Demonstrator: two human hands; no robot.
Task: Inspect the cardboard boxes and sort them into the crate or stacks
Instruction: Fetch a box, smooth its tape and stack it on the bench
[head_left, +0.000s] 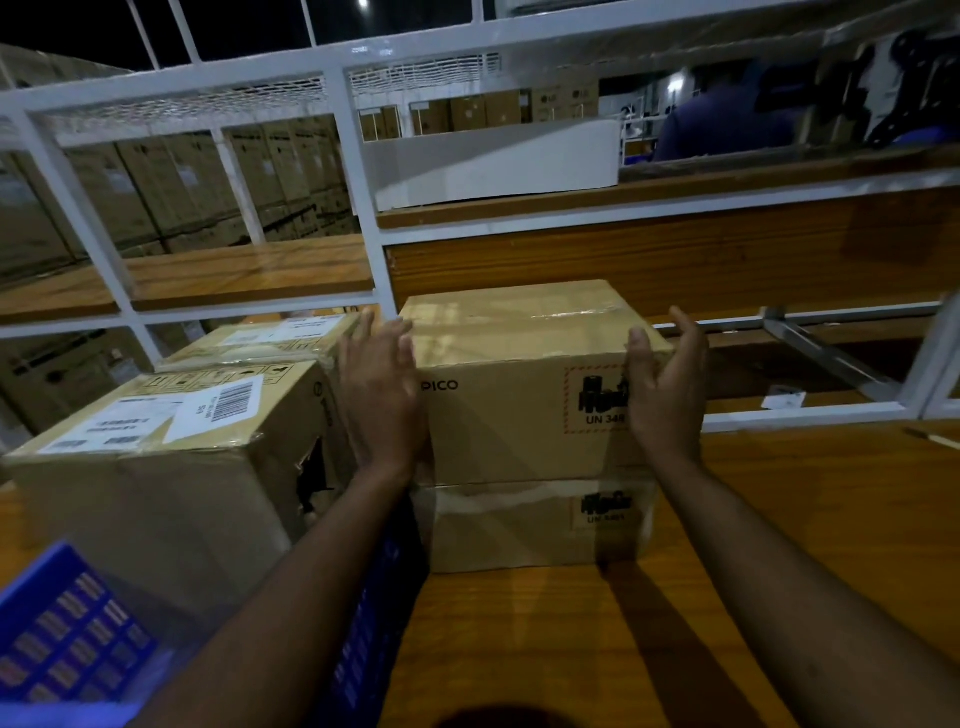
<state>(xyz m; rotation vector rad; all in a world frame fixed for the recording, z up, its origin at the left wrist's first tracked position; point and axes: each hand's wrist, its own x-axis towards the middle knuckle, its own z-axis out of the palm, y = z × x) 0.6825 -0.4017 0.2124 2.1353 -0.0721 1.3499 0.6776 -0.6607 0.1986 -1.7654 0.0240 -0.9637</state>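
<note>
A brown cardboard box marked PICO (519, 384) sits on top of a second, similar box (519, 525) on the wooden table. My left hand (382, 395) lies flat with straight fingers by the top box's left side. My right hand (667, 384) is at its right front corner, fingers straight, thumb over the hazard label. A blue plastic crate (67, 639) at the lower left holds a box with shipping labels (156, 441), torn on its right side. Another labelled box (270, 338) stands behind that one.
A white metal frame (358, 182) with wooden shelves rises behind the table. A white box (493, 161) rests on the upper shelf. Stacked cartons fill the background at left. Bare wooden tabletop (779, 519) spreads to the right of the stack. A person in blue sits far back right.
</note>
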